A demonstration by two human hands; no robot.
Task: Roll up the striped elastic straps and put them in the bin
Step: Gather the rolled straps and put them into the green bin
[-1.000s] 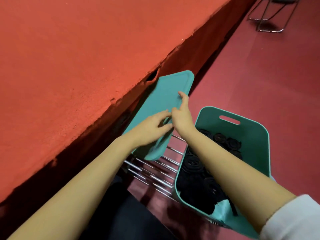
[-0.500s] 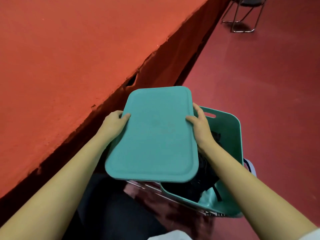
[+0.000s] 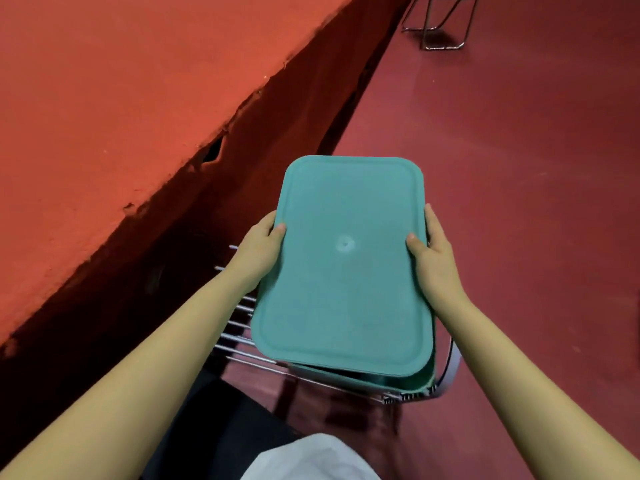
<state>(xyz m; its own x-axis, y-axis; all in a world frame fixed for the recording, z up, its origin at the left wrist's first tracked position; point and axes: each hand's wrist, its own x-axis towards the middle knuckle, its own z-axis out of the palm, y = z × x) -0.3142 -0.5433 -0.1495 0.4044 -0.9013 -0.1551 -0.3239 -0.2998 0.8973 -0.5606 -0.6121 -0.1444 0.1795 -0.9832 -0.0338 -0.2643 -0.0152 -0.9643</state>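
Teal lid (image 3: 343,289) covered the teal bin (image 3: 398,382) on a wire rack (image 3: 239,341), a dark gap showing at the near edge; straps hidden beneath. Left hand (image 3: 259,251) gripped the lid's left edge and right hand (image 3: 433,254) its right edge, thumbs on top. A small round dimple marked the lid's centre.

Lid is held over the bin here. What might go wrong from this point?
1. The lid is not seated: a dark gap shows above the bin at its near rim, so it may settle skewed.
2. The left hand and right hand grip its side edges, thumbs on top; fingers beneath might get pinched.
3. The bin sits on a wire rack near its end; pressing down might shift it.
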